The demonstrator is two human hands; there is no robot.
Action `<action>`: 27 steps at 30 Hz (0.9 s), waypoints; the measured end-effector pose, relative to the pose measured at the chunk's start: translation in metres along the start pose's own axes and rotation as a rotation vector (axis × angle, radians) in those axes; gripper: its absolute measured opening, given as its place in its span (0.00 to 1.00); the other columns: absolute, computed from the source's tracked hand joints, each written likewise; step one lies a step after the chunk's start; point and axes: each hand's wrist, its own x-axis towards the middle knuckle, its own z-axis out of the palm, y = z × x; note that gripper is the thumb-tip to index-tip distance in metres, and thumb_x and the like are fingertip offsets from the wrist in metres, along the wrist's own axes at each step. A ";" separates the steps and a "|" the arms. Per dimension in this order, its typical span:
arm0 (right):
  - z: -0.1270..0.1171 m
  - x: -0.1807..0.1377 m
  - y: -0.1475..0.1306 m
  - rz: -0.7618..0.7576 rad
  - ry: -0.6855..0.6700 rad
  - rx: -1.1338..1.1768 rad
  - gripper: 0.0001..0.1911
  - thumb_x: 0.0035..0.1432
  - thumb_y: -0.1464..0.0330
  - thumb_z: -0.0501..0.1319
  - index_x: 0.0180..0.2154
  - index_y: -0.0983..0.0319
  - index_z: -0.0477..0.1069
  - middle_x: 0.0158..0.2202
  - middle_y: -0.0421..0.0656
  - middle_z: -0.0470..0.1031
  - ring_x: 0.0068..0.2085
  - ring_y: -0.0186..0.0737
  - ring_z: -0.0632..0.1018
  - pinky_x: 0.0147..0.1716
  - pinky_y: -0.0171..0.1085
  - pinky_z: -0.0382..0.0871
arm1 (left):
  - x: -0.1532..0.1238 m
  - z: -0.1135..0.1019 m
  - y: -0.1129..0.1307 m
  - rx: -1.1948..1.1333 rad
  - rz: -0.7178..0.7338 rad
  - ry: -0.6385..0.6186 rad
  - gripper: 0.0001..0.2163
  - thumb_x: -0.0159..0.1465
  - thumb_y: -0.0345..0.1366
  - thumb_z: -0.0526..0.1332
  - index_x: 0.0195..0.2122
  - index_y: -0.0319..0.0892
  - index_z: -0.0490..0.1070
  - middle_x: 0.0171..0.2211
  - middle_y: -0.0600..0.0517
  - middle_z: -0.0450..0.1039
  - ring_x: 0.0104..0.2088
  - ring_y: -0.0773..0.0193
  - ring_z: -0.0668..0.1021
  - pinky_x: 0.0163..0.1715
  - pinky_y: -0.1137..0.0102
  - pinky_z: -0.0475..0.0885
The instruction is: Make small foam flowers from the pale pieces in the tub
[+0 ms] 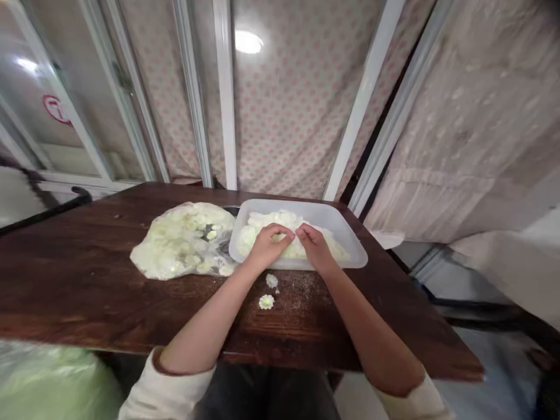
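Now left grip [270,247] and right grip [314,247] pinch pale food [266,220] in a tray [306,209]

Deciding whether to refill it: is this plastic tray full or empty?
Partly full: a pale heap covers much of the translucent plastic tray, leaving its far wall bare, with the left hand and right hand resting on it.
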 end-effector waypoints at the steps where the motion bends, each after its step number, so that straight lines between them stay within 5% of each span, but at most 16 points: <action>1: 0.000 0.000 0.000 0.009 -0.001 0.001 0.17 0.57 0.58 0.51 0.22 0.61 0.55 0.20 0.35 0.51 0.24 0.31 0.57 0.24 0.32 0.51 | 0.000 0.000 -0.001 -0.016 0.002 -0.014 0.06 0.55 0.37 0.58 0.28 0.42 0.71 0.34 0.51 0.73 0.39 0.63 0.73 0.45 0.67 0.64; 17: 0.003 -0.001 0.001 0.148 0.139 0.045 0.24 0.50 0.54 0.56 0.16 0.61 0.49 0.16 0.33 0.46 0.21 0.28 0.52 0.20 0.31 0.47 | -0.001 0.001 0.000 0.003 0.035 -0.039 0.07 0.55 0.40 0.59 0.26 0.42 0.70 0.33 0.51 0.73 0.38 0.62 0.73 0.43 0.66 0.65; 23: 0.001 0.002 0.015 0.208 0.512 0.169 0.20 0.53 0.56 0.53 0.18 0.61 0.52 0.17 0.33 0.49 0.21 0.29 0.55 0.22 0.32 0.52 | 0.002 -0.002 -0.006 -0.005 -0.103 0.132 0.06 0.52 0.37 0.61 0.24 0.41 0.68 0.28 0.51 0.71 0.33 0.63 0.72 0.40 0.67 0.65; 27: 0.002 0.003 0.024 0.201 0.555 0.064 0.13 0.51 0.59 0.56 0.24 0.62 0.62 0.21 0.35 0.61 0.25 0.31 0.62 0.27 0.33 0.58 | 0.001 -0.002 -0.007 -0.013 -0.081 0.147 0.04 0.51 0.33 0.60 0.24 0.41 0.65 0.27 0.53 0.69 0.32 0.65 0.71 0.39 0.68 0.64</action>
